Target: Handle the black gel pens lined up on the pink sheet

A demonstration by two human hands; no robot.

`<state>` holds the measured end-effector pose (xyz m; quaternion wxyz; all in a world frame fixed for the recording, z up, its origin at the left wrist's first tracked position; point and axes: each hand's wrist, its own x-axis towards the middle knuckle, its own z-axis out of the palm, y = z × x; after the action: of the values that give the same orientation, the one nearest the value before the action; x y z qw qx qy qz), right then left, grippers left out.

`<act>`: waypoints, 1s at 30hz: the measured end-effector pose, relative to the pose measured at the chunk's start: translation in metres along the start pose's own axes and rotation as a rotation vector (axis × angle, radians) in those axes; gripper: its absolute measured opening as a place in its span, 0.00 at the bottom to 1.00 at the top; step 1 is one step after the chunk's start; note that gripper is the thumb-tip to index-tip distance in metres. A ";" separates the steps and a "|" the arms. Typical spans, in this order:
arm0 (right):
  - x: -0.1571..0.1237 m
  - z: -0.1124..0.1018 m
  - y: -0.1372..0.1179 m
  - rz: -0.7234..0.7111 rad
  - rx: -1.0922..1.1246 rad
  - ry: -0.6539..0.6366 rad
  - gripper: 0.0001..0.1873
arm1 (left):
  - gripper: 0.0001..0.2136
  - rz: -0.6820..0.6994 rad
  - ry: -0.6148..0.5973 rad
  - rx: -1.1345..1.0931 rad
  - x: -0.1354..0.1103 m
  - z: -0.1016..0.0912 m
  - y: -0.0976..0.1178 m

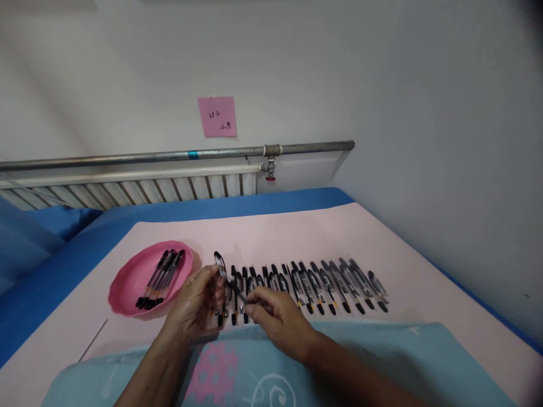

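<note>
Pinched in the fingers of my left hand (202, 297) is a clear pen cap with a black clip (219, 263), tilted upward. My right hand (278, 316) grips a dark pen (236, 290) whose upper end points at the cap. Whether pen and cap touch is hard to make out. Under and beyond both hands lies a long row of pens and loose caps (316, 282), spread side by side. To the left, a pink scalloped dish (121, 291) holds several pens (163, 280) with black ends.
A pale pink mat (263, 234) covers the blue surface (237, 204). A light blue patterned cloth (339, 362) lies along the near edge. Behind are a radiator (161, 189), a metal pipe (148, 159) and a wall with a pink note (217, 117).
</note>
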<state>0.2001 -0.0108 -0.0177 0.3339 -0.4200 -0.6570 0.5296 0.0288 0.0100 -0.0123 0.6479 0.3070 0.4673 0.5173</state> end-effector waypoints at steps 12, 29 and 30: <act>-0.003 0.001 -0.001 -0.028 0.013 0.005 0.05 | 0.13 0.045 0.016 -0.012 0.001 -0.001 -0.001; 0.008 0.004 0.006 0.073 0.282 0.067 0.08 | 0.13 -0.045 -0.114 0.030 -0.002 0.021 -0.033; 0.008 0.004 0.006 0.061 0.268 0.068 0.08 | 0.13 -0.056 -0.132 0.033 -0.001 0.021 -0.032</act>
<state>0.1947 -0.0043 -0.0248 0.3931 -0.4091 -0.5555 0.6079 0.0605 0.0015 -0.0324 0.6862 0.3380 0.4405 0.4699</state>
